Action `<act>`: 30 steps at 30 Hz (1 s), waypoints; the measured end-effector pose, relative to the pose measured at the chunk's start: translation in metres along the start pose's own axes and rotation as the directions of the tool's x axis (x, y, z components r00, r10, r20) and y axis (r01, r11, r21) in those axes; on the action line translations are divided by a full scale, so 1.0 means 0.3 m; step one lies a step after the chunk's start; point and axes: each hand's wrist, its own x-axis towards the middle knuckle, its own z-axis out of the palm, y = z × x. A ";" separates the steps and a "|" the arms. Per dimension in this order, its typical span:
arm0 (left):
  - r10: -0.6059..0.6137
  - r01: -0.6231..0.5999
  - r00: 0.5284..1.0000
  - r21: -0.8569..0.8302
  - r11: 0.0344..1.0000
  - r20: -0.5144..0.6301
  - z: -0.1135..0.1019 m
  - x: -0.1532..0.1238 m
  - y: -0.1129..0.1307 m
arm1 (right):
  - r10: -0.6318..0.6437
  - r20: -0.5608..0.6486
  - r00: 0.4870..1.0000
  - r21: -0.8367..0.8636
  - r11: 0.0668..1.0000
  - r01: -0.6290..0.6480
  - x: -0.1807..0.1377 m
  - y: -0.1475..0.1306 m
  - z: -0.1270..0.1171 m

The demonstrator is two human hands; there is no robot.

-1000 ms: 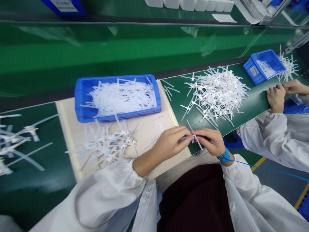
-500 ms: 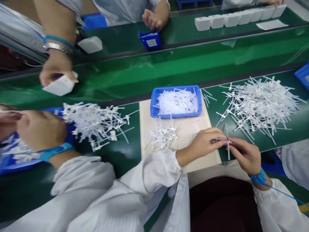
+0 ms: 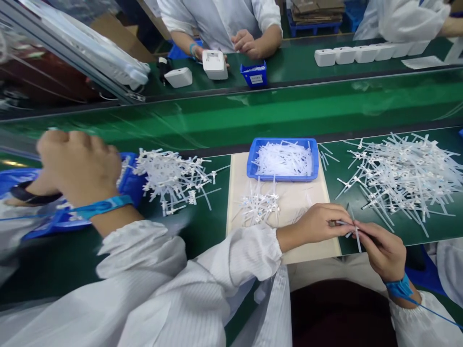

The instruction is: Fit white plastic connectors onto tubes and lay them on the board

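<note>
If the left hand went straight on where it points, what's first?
The left hand would likely meet the right hand's fingers first, at the white strips they pinch; exact depth is unclear.

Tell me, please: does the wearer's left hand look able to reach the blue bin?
Probably yes: nothing tall stands between the left hand and the blue bin, though it is busy with plastic strips.

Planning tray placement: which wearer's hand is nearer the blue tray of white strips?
Left. The left hand is in front and right of the blue tray; the right hand is farther off in the same direction.
</note>
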 end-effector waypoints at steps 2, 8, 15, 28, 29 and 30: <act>0.012 -0.012 1.000 0.003 1.000 0.020 0.001 0.001 -0.011 | -0.021 0.014 1.000 0.002 1.000 0.021 0.001 0.001 -0.004; -0.021 0.018 0.999 0.057 0.998 0.047 0.003 0.003 -0.027 | -0.030 0.031 0.999 -0.043 0.999 0.031 -0.002 0.013 -0.011; 0.030 -0.030 1.000 0.087 0.996 0.006 0.001 0.009 -0.016 | 0.155 -0.028 0.987 0.020 0.988 -0.155 -0.018 0.051 -0.001; 0.319 -0.346 0.938 0.438 0.830 0.137 0.025 -0.001 -0.020 | 0.439 -0.235 0.867 0.388 0.860 -0.330 0.077 -0.029 -0.060; 0.388 -0.446 0.895 0.474 0.759 0.220 0.033 -0.002 -0.017 | 0.434 -0.202 0.878 0.423 0.847 -0.321 0.093 -0.037 -0.063; 0.441 -0.534 0.846 0.493 0.687 0.301 0.042 -0.003 -0.016 | 0.422 -0.156 0.893 0.454 0.833 -0.315 0.112 -0.044 -0.061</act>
